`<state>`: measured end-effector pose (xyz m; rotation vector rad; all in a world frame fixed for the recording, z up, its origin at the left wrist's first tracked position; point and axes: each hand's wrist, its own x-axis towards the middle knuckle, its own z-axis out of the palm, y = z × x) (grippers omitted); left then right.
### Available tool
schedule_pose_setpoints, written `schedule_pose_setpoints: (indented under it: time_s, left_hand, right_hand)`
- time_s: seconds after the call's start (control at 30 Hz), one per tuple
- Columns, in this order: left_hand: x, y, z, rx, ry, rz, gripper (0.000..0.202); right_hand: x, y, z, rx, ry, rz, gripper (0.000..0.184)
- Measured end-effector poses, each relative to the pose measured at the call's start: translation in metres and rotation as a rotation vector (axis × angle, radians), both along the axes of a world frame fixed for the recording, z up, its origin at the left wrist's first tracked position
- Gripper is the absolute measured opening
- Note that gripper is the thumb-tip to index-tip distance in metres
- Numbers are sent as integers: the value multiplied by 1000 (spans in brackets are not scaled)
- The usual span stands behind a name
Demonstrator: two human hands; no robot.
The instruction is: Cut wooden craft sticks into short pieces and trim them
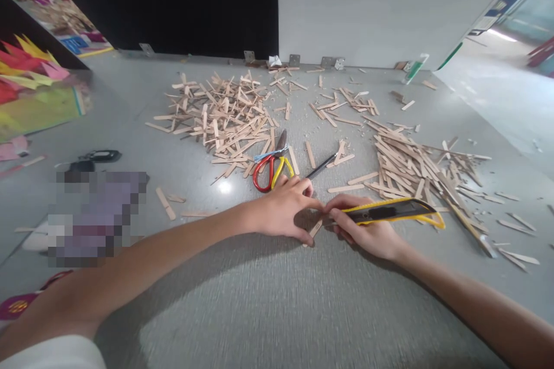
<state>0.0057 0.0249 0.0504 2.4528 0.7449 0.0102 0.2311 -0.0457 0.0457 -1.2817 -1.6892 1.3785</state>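
Note:
My right hand [363,230] is closed around a yellow and black utility knife [389,210], its blade end pointing left. Under that end lies a short wooden craft stick [316,229], which the thumb and forefinger of my left hand [283,207] pin at an angle on the grey tabletop. Just beyond my left hand rest scissors [272,167] with one red and one yellow handle. A dark pen-like tool [321,165] lies right of them, its near end close to my left fingers.
A heap of short stick pieces [225,118] spreads across the far left-centre, and longer craft sticks [402,161] pile up at the right. Upright black and white panels [389,11] stand at the back. Colourful folded paper [34,86] sits at the left, near a blurred-out object [99,213].

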Motion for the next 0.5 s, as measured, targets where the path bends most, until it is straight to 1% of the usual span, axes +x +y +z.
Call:
schedule_pose_setpoints:
  time_s: [0.1, 0.17, 0.2, 0.3, 0.37, 0.4, 0.5]
  left_hand:
    - [-1, 1, -1, 4, 0, -6, 56]
    - [-1, 1, -3, 4, -10, -5, 59]
    - [-2, 2, -4, 1, -16, -5, 60]
    - [-3, 2, -5, -24, -29, -14, 61]
    - [-3, 3, -5, -45, -28, -12, 62]
    - [-3, 3, -4, -52, -26, -10, 62]
    - [-3, 3, -4, -42, -30, -7, 62]
  right_hand:
    - [1, -2, -3, -32, -15, -24, 38]
    - [3, -3, -6, 6, -65, -6, 36]
    - [4, -3, -8, 68, -100, 8, 34]
    - [5, -4, -13, 340, -179, 38, 24]
    - [4, -4, -15, 444, -188, 36, 19]
    - [4, -4, -16, 449, -187, 32, 19]
    - [3, -4, -14, 368, -197, 45, 19]
